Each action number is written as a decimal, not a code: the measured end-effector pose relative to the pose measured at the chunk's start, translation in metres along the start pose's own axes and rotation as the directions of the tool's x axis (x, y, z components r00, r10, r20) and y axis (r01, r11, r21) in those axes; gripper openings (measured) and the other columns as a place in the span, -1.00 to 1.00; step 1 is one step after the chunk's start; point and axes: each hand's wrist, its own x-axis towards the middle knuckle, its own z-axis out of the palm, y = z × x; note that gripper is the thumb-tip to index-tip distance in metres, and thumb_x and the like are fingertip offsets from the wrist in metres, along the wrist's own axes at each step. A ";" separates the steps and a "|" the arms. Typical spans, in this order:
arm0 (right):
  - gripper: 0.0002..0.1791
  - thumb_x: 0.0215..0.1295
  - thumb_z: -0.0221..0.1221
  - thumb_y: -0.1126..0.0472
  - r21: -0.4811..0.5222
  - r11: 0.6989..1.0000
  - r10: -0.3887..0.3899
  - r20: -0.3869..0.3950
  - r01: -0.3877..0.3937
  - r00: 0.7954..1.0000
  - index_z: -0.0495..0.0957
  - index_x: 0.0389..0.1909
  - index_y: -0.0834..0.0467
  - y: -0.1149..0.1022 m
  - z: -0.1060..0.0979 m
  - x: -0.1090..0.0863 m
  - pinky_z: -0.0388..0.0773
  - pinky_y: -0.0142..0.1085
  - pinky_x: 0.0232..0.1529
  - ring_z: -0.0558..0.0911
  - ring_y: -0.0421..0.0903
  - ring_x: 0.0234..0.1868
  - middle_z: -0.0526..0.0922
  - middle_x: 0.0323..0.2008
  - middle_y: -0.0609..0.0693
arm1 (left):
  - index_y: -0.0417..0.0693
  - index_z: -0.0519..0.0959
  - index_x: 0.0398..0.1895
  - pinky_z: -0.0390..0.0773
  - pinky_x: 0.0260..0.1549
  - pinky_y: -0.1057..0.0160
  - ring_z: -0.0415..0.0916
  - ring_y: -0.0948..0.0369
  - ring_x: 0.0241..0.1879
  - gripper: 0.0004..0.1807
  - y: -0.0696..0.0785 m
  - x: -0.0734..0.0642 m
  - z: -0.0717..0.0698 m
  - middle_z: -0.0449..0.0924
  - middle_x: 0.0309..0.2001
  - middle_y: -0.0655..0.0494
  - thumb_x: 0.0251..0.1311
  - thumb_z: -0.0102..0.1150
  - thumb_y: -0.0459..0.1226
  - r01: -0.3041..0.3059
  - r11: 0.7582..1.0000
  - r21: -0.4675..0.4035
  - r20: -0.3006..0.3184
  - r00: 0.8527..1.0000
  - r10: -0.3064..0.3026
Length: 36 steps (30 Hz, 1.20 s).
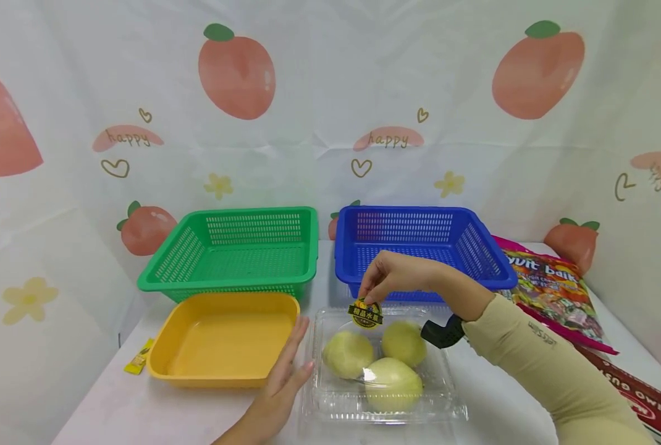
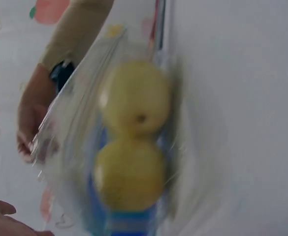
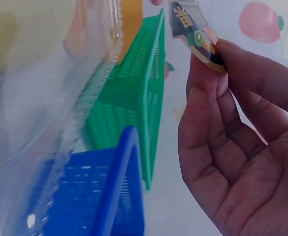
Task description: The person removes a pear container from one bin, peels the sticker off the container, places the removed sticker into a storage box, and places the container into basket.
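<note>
Pinching the edge of a round black-and-gold label (image 1: 366, 314), the right hand (image 1: 394, 274) holds it over the far part of a clear plastic box (image 1: 386, 416), apart from it. Three round, pale yellow-green fruits (image 1: 393, 384) lie inside the box. Just left of the box, the left hand (image 1: 283, 384) is relaxed, its fingers extended; contact with the box is unclear. A yellow plastic tray (image 1: 214, 381) sits farther left of it, a green perforated plastic basket (image 1: 225, 286) behind left, a blue perforated plastic basket (image 1: 399, 228) directly behind.

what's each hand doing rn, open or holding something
Left hand: open, fingers extended beside the clear container.
Right hand: holding the round label, pinched at its edge.
</note>
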 end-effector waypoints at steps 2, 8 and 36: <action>-0.84 0.14 0.22 0.35 0.001 1.000 0.000 0.000 0.000 1.000 0.65 -0.27 0.35 -0.004 0.000 0.005 0.64 -0.14 -0.15 0.64 -0.22 -0.36 0.72 -0.37 0.04 | -0.04 -0.11 0.48 -0.17 0.38 0.42 -0.27 0.70 0.35 -0.35 0.001 0.003 -0.010 -0.32 0.49 -0.13 0.37 -0.19 -0.36 -0.065 0.998 0.018 -0.037 0.997 0.065; -0.84 0.15 0.20 0.40 0.017 0.999 -0.037 0.014 0.036 0.999 0.64 -0.25 0.38 -0.013 0.001 0.023 0.64 -0.25 -0.19 0.63 -0.26 -0.37 0.72 -0.36 0.03 | -0.17 -0.02 0.44 -0.09 0.21 0.74 -0.10 0.42 0.41 -0.39 -0.001 0.013 -0.043 -0.14 0.46 -0.22 0.37 -0.17 -0.36 -0.095 0.994 0.060 -0.082 0.992 0.099; -0.84 0.17 0.21 0.36 0.081 0.996 -0.033 0.065 0.028 0.997 0.63 -0.23 0.33 -0.042 0.029 0.103 0.64 -0.29 -0.17 0.64 -0.23 -0.39 0.72 -0.37 0.00 | -0.22 0.02 0.42 0.08 0.33 -0.10 0.17 0.29 0.26 -0.32 -0.020 0.017 -0.179 0.07 0.38 -0.24 0.41 -0.27 0.02 0.319 0.919 0.232 -0.288 0.925 -0.248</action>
